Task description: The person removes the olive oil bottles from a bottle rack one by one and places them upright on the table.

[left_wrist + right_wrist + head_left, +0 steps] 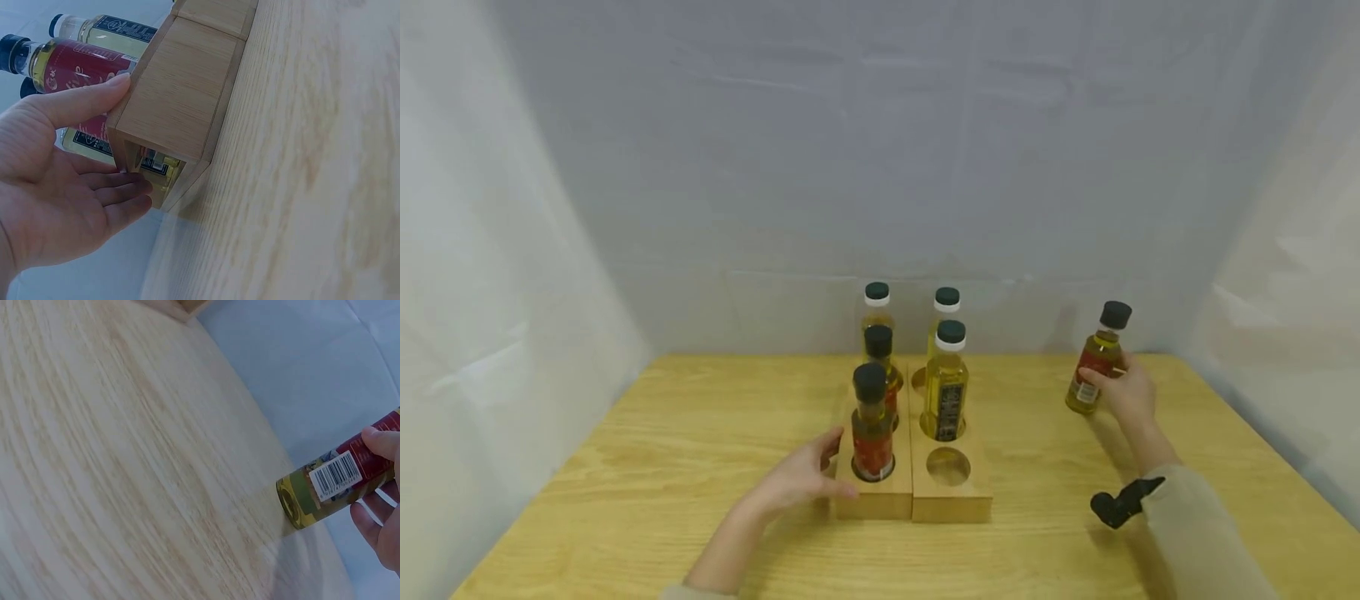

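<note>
Bottle (1096, 357) with a red label sits in our right hand (1129, 398), fingers and thumb clamped on it, at the far right of the table (685, 433). Our left hand (797, 479), thumb and fingers apart, touches the left wooden rack (874, 506), near a second red-labelled bottle (873, 450).

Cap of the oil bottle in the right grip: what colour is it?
The cap is black; it shows best in the head view.
</note>
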The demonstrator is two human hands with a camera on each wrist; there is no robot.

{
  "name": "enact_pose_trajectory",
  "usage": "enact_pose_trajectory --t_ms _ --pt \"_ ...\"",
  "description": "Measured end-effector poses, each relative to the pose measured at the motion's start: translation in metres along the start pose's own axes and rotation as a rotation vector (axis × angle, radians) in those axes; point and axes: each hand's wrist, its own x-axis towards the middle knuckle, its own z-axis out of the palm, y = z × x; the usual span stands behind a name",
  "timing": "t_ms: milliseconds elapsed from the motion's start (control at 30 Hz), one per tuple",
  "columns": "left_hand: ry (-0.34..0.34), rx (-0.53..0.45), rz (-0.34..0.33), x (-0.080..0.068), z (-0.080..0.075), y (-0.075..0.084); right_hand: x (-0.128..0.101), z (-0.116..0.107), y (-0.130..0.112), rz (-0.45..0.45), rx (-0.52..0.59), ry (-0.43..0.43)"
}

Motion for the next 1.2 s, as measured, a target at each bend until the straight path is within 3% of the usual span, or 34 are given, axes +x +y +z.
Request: enact_pose_trajectory --t_ms 700,1033,1200 --pt "-0.001 0.006 -0.002 0.000 0.000 0.000 -0.011 -0.011 0.006 -0.045 0.010 0.054" --pt "0.004 0.003 -0.008 0.000 0.001 -0.002 -0.021 -0.018 -0.006 -0.091 0.125 0.070" --pt "-0.003 0.005 0.001 0.002 0.000 -0.002 -0.027 -0.014 -0.023 -0.160 0.223 0.023"
